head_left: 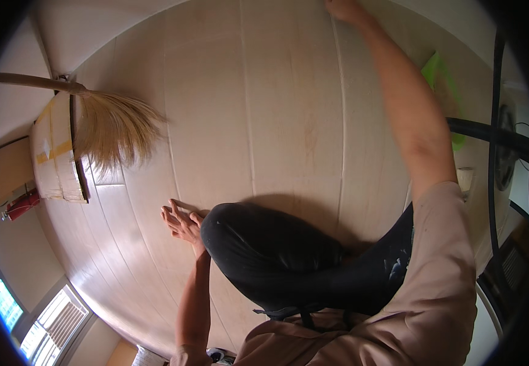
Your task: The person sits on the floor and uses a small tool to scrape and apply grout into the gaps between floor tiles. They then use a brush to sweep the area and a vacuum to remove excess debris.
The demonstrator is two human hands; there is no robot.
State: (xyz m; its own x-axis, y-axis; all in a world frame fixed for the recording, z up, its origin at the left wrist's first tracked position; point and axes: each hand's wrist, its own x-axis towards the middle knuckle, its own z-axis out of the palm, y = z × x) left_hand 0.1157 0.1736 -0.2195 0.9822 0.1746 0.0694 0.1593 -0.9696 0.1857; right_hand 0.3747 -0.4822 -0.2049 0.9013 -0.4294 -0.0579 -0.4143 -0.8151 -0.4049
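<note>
My left hand (180,222) lies on the light wood-look plank floor (292,134) beside my dark-trousered knee (225,232), its fingers spread with nothing in them. My right arm stretches toward the top of the view, where my right hand (345,9) is at the far edge of the floor, near the pale wall. That hand is partly cut off by the frame, so its grip cannot be made out. My bent legs rest on the floor.
A straw broom (115,128) lies at upper left over taped cardboard (51,152). A red cylinder (24,206) and brown box (5,171) are farther left, near windows. Dark tubular bars (493,158) and a thin green plastic piece (435,67) are at right.
</note>
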